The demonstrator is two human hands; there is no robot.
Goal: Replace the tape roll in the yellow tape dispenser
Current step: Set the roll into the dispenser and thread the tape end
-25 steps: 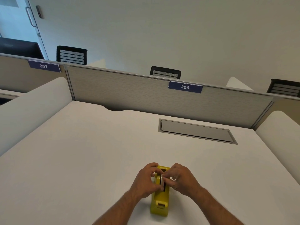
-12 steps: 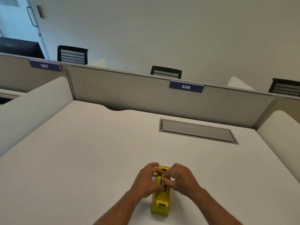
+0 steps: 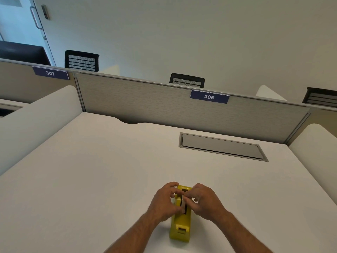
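From the head camera, the only view, the yellow tape dispenser (image 3: pixel 180 223) is standing on the white desk (image 3: pixel 91 179) close to the person, its cutter end pointing back toward the body. Both hands are meeting over its open top slot. The left hand (image 3: pixel 165 203) is curling round the left wall, and its fingertips (image 3: pixel 179 209) are pinching a pale tape roll (image 3: pixel 182 203) that is sitting on edge between the dispenser's walls. The right hand (image 3: pixel 206 201) is closing on the same roll from the other side, thumb and forefinger touching its rim just above the slot.

Whether the roll is going in or coming out cannot be told, and its core and the spindle are hidden under the fingers.

The likely trouble, as a judgement:
- Nothing is pressing the dispenser down, so a hard tug could be lifting or tipping it.
- The roll is being held only by its thin edges, so it could be slipping or jamming crooked between the walls.
- A loose tape end, not visible here, could be sticking to a fingertip.
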